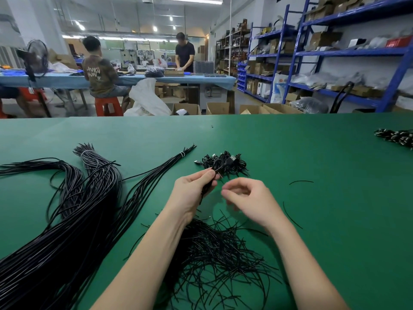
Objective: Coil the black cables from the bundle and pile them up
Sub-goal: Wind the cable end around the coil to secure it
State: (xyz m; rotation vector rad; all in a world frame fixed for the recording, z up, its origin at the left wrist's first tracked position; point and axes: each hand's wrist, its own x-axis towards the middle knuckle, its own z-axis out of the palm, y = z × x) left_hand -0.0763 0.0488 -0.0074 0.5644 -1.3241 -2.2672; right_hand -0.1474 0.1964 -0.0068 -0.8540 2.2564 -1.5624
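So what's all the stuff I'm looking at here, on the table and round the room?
long black cable bundles: three tied bundles, black, left side of the table
pile of coiled black cables: one, black, mid-table beyond the hands
heap of short thin black ties: one, black, near edge under the forearms
black-and-white bundle: one, far right edge
green table mat: one, green, covers the table
blue metal shelving: several bays, blue, right wall, with boxes
cardboard boxes: several, brown, floor beyond the table
red plastic stool: one, red, under a seated person
left hand: its fingers grip a black coiled cable
right hand: curled, holding nothing I can see
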